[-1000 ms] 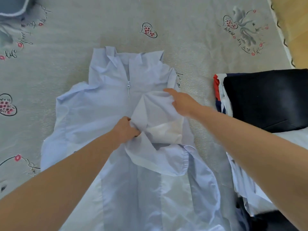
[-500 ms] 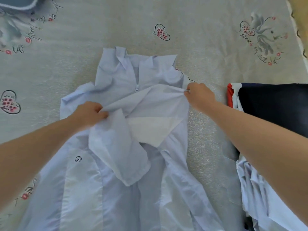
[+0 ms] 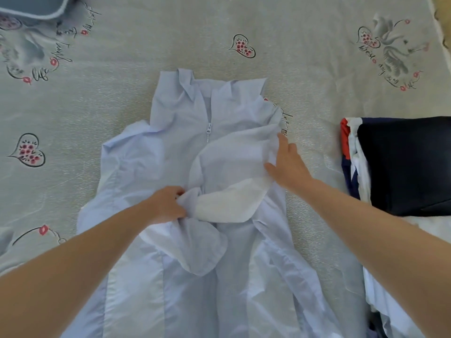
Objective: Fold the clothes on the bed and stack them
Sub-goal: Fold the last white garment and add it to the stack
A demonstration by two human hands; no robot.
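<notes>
Left hand (image 3: 166, 203) pinches the cuff end of a sleeve (image 3: 219, 172) folded across the chest of the pale blue jacket (image 3: 156, 152). Right hand (image 3: 286, 164), fingers straight and spread, presses the sleeve's fold at the jacket's right side. Jacket lies zip-up on the bed (image 3: 305, 57), mid-bed, collar toward the far edge. Likely step: laying the sleeve flat; best to pull the cuff taut, smooth outward, keep the fold line square. No containers seen. Stack of folded clothes (image 3: 402, 164) sits at the bed's right edge.
</notes>
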